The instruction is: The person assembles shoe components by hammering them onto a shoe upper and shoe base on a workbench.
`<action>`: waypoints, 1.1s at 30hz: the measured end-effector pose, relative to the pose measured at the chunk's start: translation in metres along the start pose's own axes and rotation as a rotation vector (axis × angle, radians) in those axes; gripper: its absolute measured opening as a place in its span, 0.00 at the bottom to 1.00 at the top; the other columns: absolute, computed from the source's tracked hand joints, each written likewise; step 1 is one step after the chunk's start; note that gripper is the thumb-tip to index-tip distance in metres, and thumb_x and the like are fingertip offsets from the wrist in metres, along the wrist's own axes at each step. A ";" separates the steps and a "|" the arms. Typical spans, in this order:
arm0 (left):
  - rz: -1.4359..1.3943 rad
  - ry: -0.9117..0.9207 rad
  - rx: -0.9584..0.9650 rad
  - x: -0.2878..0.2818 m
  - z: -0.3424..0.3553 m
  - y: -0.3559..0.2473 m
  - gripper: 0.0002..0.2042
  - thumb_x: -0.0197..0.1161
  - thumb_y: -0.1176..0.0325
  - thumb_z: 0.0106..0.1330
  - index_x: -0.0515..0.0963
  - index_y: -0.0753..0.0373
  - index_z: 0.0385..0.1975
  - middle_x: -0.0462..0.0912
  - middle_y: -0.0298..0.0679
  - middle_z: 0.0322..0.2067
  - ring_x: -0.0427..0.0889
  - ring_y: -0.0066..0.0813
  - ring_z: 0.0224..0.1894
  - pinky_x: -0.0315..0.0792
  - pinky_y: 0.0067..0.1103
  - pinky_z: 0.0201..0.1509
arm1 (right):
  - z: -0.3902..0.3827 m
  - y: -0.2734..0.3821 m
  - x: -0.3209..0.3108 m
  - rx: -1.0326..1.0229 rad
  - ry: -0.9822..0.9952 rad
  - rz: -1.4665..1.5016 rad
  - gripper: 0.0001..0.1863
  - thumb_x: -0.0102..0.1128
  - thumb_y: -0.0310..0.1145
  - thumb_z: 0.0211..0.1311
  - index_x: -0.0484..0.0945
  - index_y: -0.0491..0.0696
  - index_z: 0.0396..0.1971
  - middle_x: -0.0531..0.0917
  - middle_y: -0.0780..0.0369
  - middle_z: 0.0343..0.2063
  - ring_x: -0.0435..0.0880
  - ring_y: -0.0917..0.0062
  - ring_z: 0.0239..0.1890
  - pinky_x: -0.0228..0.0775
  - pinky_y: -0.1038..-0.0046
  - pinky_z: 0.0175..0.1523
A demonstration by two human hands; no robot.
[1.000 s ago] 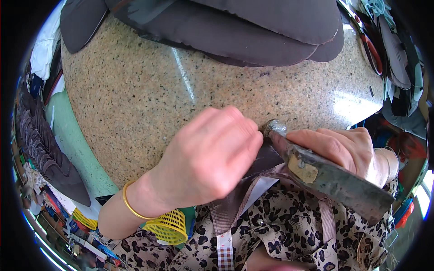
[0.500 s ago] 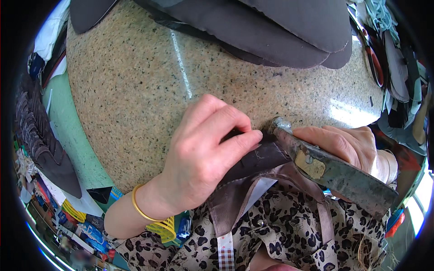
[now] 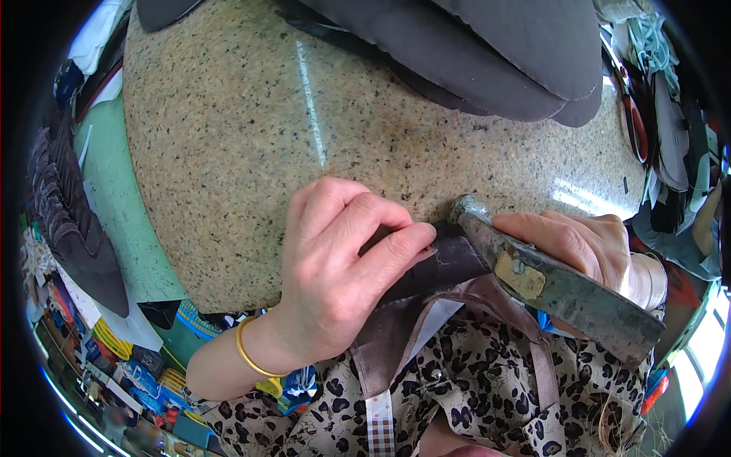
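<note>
At the near edge of the speckled stone tabletop (image 3: 228,152), the left hand (image 3: 327,266) pinches a dark piece (image 3: 453,263) between thumb and fingertips. The piece lies between both hands, in front of the apron (image 3: 381,335); the left fingers cover part of it. The right hand (image 3: 579,244) is curled behind a worn hammer (image 3: 582,305), apparently grasping its handle, which the metal head conceals. The hammer's rounded end is beside the piece; contact cannot be confirmed.

Across the far side lies a stack of dark rounded pieces (image 3: 472,57). Red-handled scissors (image 3: 636,129) are at the right, close to pale blue cords (image 3: 651,49). At the left, a row of overlapping dark pieces (image 3: 72,198) adjoins a green surface (image 3: 126,221).

Compared with one second earlier, the left hand has turned from a knuckles-up position, exposing the thumb and more of the dark piece. The hammer holds nearly the same position. The stack appears further right in view.
</note>
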State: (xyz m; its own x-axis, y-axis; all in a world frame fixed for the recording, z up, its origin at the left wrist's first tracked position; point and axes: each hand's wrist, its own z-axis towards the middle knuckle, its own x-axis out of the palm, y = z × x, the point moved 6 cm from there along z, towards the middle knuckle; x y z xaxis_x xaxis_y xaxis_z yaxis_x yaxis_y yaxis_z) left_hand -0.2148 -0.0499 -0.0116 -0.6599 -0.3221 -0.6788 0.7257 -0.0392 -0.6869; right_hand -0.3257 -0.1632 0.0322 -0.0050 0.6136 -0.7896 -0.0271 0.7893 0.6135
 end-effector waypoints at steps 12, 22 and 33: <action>0.137 -0.052 0.148 0.002 -0.007 -0.016 0.11 0.66 0.73 0.43 0.81 0.67 0.29 0.76 0.34 0.28 0.70 0.32 0.33 0.66 0.30 0.41 | -0.002 0.002 0.006 -0.046 0.019 0.029 0.23 0.57 0.33 0.56 0.68 0.35 0.48 0.76 0.60 0.20 0.81 0.73 0.19 0.72 0.73 0.18; -0.003 0.015 0.032 -0.004 -0.012 0.004 0.13 0.65 0.72 0.41 0.83 0.62 0.30 0.79 0.32 0.30 0.70 0.30 0.31 0.65 0.23 0.34 | 0.005 -0.001 0.006 0.009 0.066 0.091 0.22 0.57 0.34 0.56 0.68 0.36 0.47 0.77 0.59 0.20 0.81 0.71 0.18 0.71 0.72 0.16; 0.177 0.004 0.169 -0.005 -0.010 -0.017 0.08 0.62 0.74 0.49 0.78 0.70 0.28 0.78 0.35 0.30 0.71 0.25 0.29 0.64 0.24 0.41 | 0.012 -0.001 0.011 0.002 0.224 0.083 0.28 0.56 0.49 0.60 0.70 0.35 0.45 0.82 0.53 0.27 0.84 0.69 0.21 0.76 0.73 0.20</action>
State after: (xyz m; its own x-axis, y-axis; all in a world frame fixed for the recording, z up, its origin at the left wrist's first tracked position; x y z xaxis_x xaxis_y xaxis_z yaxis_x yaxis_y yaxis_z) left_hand -0.2258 -0.0380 0.0007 -0.5199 -0.3339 -0.7863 0.8522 -0.1401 -0.5040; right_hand -0.3137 -0.1570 0.0229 -0.2284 0.6557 -0.7196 -0.0156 0.7366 0.6762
